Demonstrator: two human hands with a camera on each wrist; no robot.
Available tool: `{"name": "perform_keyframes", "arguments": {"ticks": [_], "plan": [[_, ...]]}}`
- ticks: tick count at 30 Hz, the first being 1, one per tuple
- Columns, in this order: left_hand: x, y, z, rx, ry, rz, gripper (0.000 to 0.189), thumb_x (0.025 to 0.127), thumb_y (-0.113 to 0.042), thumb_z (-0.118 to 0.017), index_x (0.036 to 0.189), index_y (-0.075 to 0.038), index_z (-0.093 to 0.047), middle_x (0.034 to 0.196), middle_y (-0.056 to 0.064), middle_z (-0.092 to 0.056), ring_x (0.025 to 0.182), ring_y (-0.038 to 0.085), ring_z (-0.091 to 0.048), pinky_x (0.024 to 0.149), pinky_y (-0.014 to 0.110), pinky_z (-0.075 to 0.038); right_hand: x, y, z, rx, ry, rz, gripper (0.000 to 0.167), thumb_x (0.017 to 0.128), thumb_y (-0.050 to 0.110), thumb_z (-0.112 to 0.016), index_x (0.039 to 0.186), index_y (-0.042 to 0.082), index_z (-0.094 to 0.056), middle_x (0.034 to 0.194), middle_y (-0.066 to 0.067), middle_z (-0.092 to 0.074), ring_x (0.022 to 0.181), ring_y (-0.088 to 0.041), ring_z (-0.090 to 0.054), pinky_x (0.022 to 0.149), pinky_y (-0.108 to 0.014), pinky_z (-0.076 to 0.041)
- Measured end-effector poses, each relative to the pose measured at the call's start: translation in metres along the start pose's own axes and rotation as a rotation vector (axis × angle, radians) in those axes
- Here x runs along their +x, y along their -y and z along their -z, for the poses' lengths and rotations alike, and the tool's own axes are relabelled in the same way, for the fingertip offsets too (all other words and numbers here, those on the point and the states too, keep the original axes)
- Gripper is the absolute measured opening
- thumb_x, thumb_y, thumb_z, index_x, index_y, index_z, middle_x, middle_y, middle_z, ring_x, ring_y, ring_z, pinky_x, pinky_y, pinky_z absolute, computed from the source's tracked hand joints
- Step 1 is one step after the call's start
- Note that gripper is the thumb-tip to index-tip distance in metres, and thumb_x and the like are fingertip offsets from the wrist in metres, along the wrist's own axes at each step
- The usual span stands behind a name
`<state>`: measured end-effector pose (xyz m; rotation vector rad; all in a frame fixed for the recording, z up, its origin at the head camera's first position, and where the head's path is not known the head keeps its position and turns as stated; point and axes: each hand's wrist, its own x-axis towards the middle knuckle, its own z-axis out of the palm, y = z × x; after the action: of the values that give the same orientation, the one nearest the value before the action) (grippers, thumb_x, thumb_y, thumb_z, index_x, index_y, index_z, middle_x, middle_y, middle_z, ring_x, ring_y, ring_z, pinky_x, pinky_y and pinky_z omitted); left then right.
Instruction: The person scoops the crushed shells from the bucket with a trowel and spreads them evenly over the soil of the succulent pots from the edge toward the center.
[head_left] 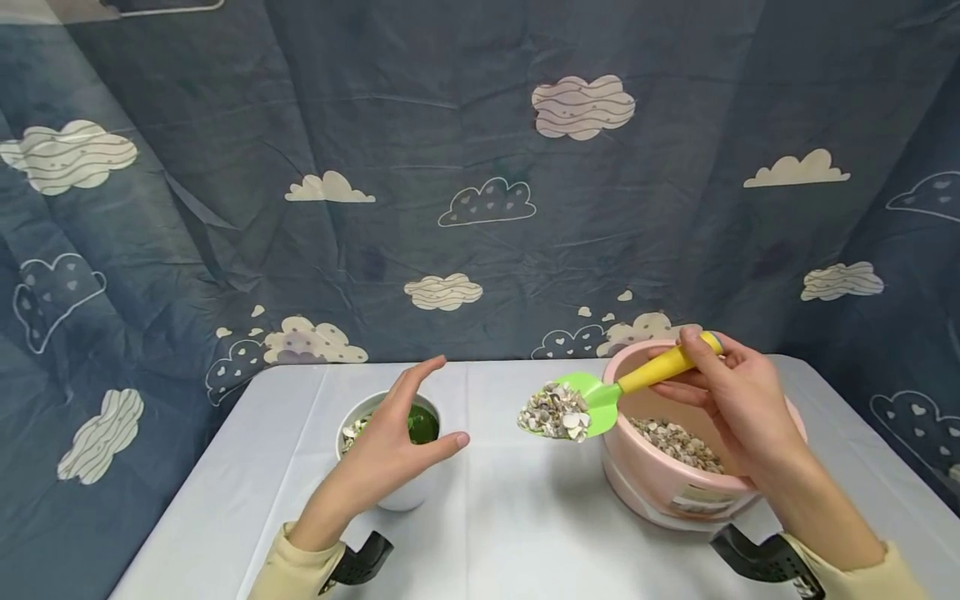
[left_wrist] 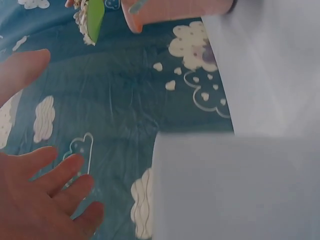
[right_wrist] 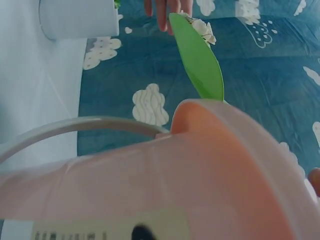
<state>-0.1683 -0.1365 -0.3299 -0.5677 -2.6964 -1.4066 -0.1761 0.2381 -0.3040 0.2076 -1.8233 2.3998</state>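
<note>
My right hand (head_left: 750, 400) grips the yellow handle of a small garden trowel (head_left: 600, 404). A heap of pale, flaky gravel (head_left: 557, 412) lies on its lime-green blade, which reaches out left of the pink pot (head_left: 645, 493). More of the same gravel covers the bottom of that pot. My left hand (head_left: 382, 454), thumb and fingers spread apart, is over the near side of a white pot (head_left: 405, 500) and hides part of it. Inside the white pot show some gravel and a dark green rounded thing (head_left: 423, 425). In the left wrist view the white pot's wall (left_wrist: 240, 190) fills the lower right.
Both pots stand on a table with a white cloth (head_left: 510, 525). Behind it hangs a dark blue curtain (head_left: 487, 267) with cloud prints. Dark wrist cameras sit at both sleeves. A label is stuck low on the pink pot.
</note>
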Motion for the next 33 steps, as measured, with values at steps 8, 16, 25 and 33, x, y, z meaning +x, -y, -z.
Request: {"name": "perform_keyframes", "arguments": {"ticks": [8, 16, 25, 33], "plan": [[-0.016, 0.015, 0.023, 0.075, -0.074, 0.028, 0.091, 0.079, -0.053, -0.078, 0.151, -0.044, -0.024, 0.156, -0.011, -0.026, 0.143, 0.022, -0.025, 0.105, 0.061, -0.032, 0.003, -0.001, -0.009, 0.058, 0.037, -0.041, 0.042, 0.098, 0.022, -0.062, 0.124, -0.006, -0.045, 0.104, -0.014, -0.067, 0.094, -0.025, -0.071, 0.075, -0.037, -0.055], [-0.033, 0.039, 0.034, 0.066, -0.116, 0.1, 0.099, 0.078, -0.046, -0.082, 0.155, -0.035, -0.02, 0.158, -0.002, -0.021, 0.144, 0.03, -0.022, 0.104, 0.064, -0.03, 0.002, -0.001, -0.015, 0.077, 0.066, -0.073, 0.045, 0.098, 0.024, -0.062, 0.125, -0.006, -0.043, 0.106, -0.013, -0.071, 0.095, -0.026, -0.071, 0.076, -0.036, -0.055], [-0.038, 0.07, 0.034, 0.013, -0.075, 0.151, 0.105, 0.081, -0.041, -0.08, 0.158, -0.019, -0.012, 0.162, 0.01, -0.009, 0.146, 0.04, -0.009, 0.107, 0.069, -0.02, 0.0, -0.004, -0.018, 0.118, 0.109, -0.071, 0.038, 0.1, 0.023, -0.059, 0.125, -0.004, -0.049, 0.109, -0.016, -0.07, 0.098, -0.029, -0.07, 0.077, -0.036, -0.054], [-0.037, 0.099, 0.037, -0.227, 0.003, 0.19, 0.101, 0.082, -0.023, -0.079, 0.158, -0.02, -0.013, 0.159, 0.016, -0.017, 0.143, 0.039, -0.02, 0.11, 0.061, -0.022, 0.001, -0.004, -0.022, 0.087, 0.138, -0.05, 0.036, 0.101, 0.024, -0.056, 0.121, -0.006, -0.056, 0.109, -0.019, -0.069, 0.099, -0.031, -0.069, 0.079, -0.04, -0.054]]}}
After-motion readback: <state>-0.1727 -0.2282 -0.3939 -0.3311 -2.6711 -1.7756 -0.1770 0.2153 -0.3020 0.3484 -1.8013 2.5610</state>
